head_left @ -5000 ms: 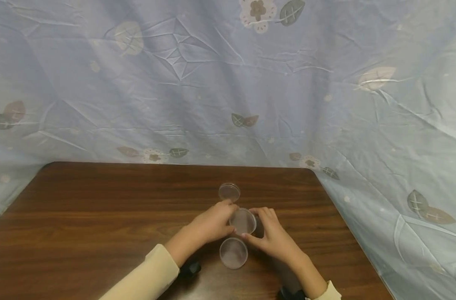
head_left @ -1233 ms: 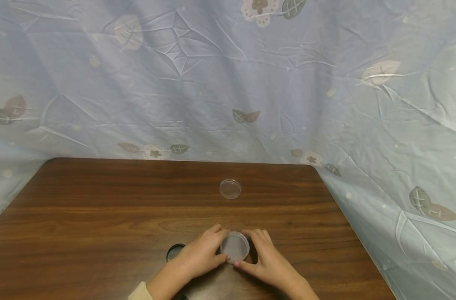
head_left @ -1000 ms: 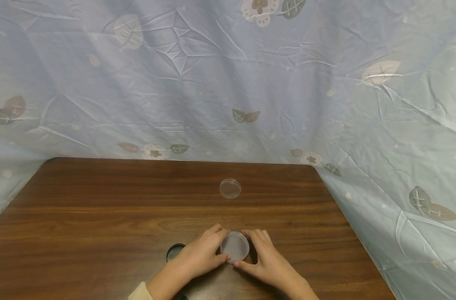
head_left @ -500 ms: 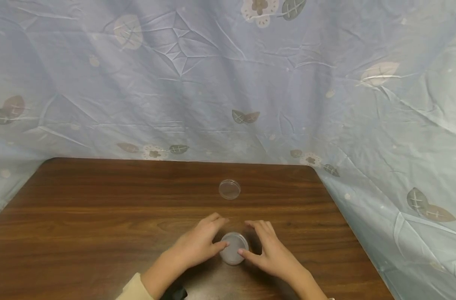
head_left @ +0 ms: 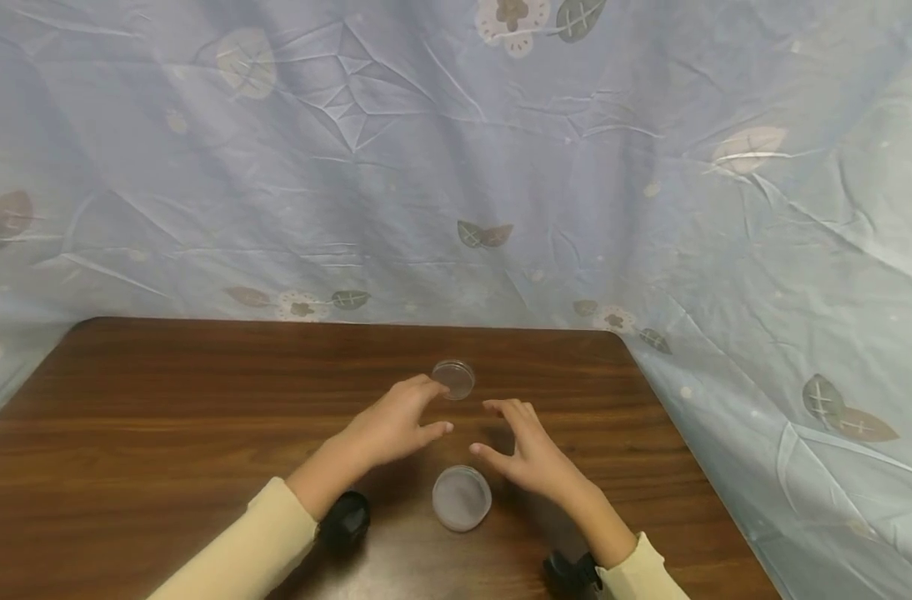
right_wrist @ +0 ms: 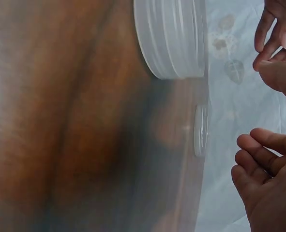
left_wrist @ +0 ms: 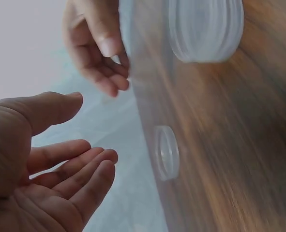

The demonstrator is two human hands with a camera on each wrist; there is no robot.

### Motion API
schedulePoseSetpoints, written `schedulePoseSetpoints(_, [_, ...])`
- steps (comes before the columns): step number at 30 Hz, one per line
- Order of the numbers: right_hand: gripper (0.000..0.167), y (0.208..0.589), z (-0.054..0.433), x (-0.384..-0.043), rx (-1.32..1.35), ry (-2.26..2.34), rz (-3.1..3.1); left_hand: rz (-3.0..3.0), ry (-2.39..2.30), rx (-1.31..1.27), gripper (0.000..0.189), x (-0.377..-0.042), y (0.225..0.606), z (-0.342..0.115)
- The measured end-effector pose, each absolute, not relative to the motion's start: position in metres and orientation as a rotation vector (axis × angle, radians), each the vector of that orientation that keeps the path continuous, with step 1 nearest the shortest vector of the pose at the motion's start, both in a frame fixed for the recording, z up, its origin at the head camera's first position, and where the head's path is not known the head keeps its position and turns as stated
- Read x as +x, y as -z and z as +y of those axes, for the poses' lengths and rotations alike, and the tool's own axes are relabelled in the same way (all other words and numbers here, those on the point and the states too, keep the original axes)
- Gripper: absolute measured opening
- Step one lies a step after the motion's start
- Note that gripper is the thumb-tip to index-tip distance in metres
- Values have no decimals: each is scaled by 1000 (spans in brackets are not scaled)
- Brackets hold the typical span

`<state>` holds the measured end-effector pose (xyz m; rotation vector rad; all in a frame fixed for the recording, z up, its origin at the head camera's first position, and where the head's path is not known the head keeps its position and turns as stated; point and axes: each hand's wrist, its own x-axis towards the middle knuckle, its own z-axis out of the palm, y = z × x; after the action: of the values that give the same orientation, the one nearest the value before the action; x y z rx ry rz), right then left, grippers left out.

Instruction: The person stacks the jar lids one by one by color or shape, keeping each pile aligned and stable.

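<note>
Near the front of the table stands a stack of clear round lidded dishes, like petri dishes [head_left: 462, 498]; ridged rims one above another show in the left wrist view on this stack [left_wrist: 205, 29]. Farther back lies a similar flat clear dish [head_left: 456, 381], low and apart from the stack. My left hand [head_left: 384, 425] hovers just short of that far dish, its fingertips overlapping the dish's left edge in the head view. To the right, my right hand [head_left: 534, 454] hangs in the air, fingers and thumb apart. Neither hand holds anything.
Both dishes stand on a dark brown wooden table [head_left: 201, 417]. Pale blue patterned cloth [head_left: 426, 167] hangs behind the table and along its right side. Black wrist devices [head_left: 345, 518] sit below both forearms, close to the tabletop.
Earlier both hands gripped a dish behind the near one, then held it on top of that one. They have since let go, spread apart and moved forward toward the far dish.
</note>
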<state>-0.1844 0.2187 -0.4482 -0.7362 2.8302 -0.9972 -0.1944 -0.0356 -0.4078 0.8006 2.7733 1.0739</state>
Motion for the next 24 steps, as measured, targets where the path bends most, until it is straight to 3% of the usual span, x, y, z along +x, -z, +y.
schedulePoseSetpoints(15, [69, 452, 214, -242, -600, 909, 2842, 2793, -1062, 720, 52, -261, 424, -42])
schedulePoseSetpoints(24, [72, 468, 206, -269, -482, 898, 2836, 2766, -1052, 647, 54, -281, 450, -39])
